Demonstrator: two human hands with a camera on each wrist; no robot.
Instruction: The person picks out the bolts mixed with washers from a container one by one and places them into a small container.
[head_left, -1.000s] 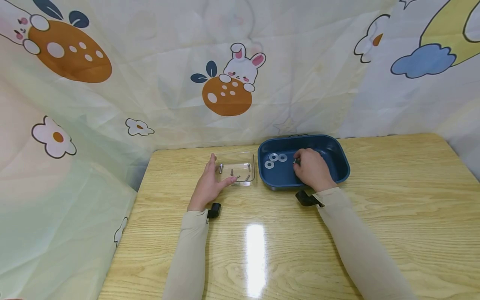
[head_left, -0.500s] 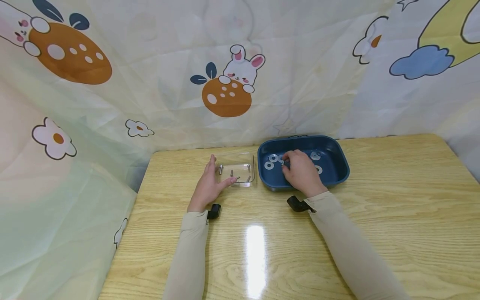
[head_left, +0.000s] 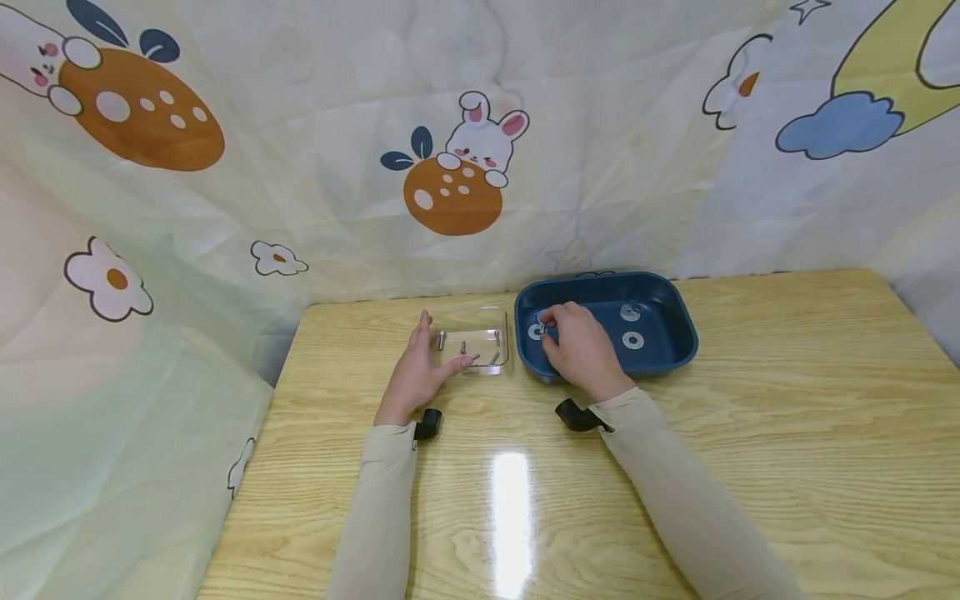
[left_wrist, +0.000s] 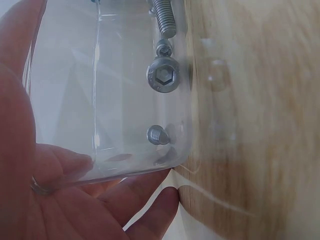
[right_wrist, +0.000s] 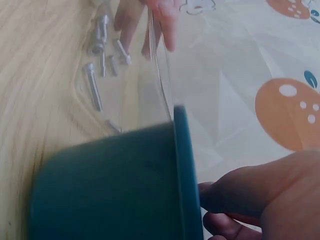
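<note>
A clear plastic tray (head_left: 480,348) with several silver bolts (head_left: 442,337) sits on the wooden table (head_left: 787,375). My left hand (head_left: 442,343) grips its left near corner, thumb on the near edge. In the left wrist view, the left hand (left_wrist: 60,210) holds the clear tray (left_wrist: 115,100) by its corner, and a hex-head bolt (left_wrist: 163,75) lies inside. My right hand (head_left: 546,327) is in the left part of a dark blue tray (head_left: 678,304), fingers curled and pinching a small silver piece. A washer (head_left: 534,332) lies beside them. Two more washers (head_left: 632,340) lie to the right.
A cartoon-print cloth (head_left: 465,167) hangs close behind the table and down its left side. The blue tray (right_wrist: 125,185) stands right next to the clear tray (right_wrist: 160,65). Black wrist cameras (head_left: 427,421) sit on both sleeves. Bare tabletop spreads in front and to the right.
My right hand has slid leftward across the blue tray, uncovering two washers on the right and covering most of those on the left. The left hand and clear tray have stayed still.
</note>
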